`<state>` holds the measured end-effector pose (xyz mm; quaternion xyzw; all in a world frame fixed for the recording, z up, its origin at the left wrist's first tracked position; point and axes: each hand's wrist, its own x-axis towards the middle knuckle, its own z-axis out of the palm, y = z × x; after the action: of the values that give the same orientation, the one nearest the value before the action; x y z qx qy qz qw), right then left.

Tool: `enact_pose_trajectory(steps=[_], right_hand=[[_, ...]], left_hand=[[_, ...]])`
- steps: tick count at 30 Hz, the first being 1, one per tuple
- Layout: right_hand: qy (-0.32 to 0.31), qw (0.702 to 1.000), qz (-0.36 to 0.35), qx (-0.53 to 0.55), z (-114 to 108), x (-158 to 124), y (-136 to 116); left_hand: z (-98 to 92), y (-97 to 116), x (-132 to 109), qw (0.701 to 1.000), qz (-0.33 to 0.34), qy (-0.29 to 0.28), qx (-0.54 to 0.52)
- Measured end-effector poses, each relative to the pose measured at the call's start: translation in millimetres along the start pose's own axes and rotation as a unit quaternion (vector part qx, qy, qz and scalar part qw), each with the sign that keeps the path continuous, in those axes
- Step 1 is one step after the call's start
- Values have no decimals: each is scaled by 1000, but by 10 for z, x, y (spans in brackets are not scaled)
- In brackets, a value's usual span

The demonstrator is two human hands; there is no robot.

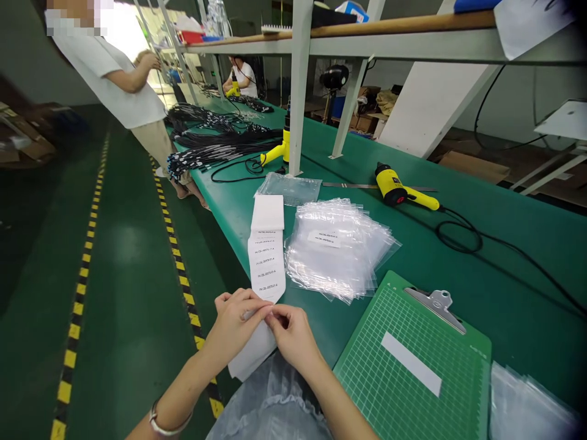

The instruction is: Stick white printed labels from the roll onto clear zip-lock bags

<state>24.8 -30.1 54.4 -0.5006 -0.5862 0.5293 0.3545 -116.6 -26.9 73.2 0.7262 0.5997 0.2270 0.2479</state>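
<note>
- Along the table's left edge, a co-worker [107,73] in a white T-shirt stands beside the table, and farther down a seated co-worker [241,78] works at it, with a yellow object at their hands.
- Bundles of black cables [215,143] lie across the far left of the table [220,189].
- Our left hand [233,324], with a bracelet [169,421] on its wrist, is at the table's near left edge. Its fingers [250,299] are closed on the strip of printed labels [267,256].
- That strip lies lengthwise near the left edge, passes under both hands, and its white tail [247,357] runs past the near edge.
- Our right hand [291,336] pinches the same strip, its fingers [279,315] meeting those of the left hand. Keeping the pinch this close and the strip taut should give the best control of the thin paper and help avoid creases.
- A flat clear plastic bag [288,188] and a loose stack of clear plastic bags [339,250] lie just right of the strip.
- A green clipboard [413,360] sits at the near edge, with a yellow corded handheld tool [403,189] well beyond it.
</note>
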Motion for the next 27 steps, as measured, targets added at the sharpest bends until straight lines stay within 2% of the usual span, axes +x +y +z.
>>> enact_pose_trajectory(steps=[2, 7, 9, 10, 11, 12, 14, 15, 16, 17, 19, 20, 21, 22, 23, 24, 25, 26, 27], right_hand=[[-3, 1000, 2, 7, -9, -4, -2], [0, 998, 22, 58, -14, -13, 1], [6, 997, 20, 70, -13, -13, 26], [13, 997, 25, 77, -11, -12, 49], [22, 995, 35, 86, -9, -10, 81], [32, 994, 49, 97, -6, -9, 121], [54, 989, 80, 116, -1, -9, 215], [61, 986, 93, 123, -2, -14, 262], [65, 984, 104, 128, -7, -24, 300], [66, 982, 115, 132, -17, -40, 325], [74, 980, 126, 132, -55, -94, 317], [86, 981, 122, 126, -83, -131, 283], [100, 981, 112, 122, -116, -174, 232], [110, 981, 98, 127, -153, -220, 169], [112, 979, 86, 145, -194, -268, 102], [102, 976, 76, 174, -237, -318, 39], [85, 971, 70, 212, -285, -368, -13], [73, 963, 70, 250, -337, -421, -49], [79, 954, 70, 281, -395, -479, -65]], left_hand=[[-7, -35, 18, 998, -6, -4, -60], [3, -26, 39, 985, -18, 37, -165], [11, -20, 61, 973, -50, 64, -215], [5, -30, 83, 957, -88, 86, -264], [-14, -52, 114, 923, -144, 123, -336], [-52, -84, 153, 869, -205, 169, -417], [-186, -165, 242, 733, -304, 263, -549], [-276, -203, 282, 678, -328, 301, -585], [-372, -228, 312, 644, -338, 330, -602], [-462, -235, 329, 634, -331, 352, -604], [-584, -180, 311, 637, -294, 395, -593], [-597, -116, 276, 648, -269, 413, -580], [-574, -32, 230, 683, -235, 422, -547], [-513, 67, 177, 735, -190, 417, -500], [-421, 174, 125, 811, -121, 393, -416], [-304, 283, 79, 884, -19, 345, -314], [-170, 388, 43, 930, 99, 281, -214], [-29, 484, 16, 942, 204, 226, -142], [111, 565, -3, 939, 281, 177, -95]])
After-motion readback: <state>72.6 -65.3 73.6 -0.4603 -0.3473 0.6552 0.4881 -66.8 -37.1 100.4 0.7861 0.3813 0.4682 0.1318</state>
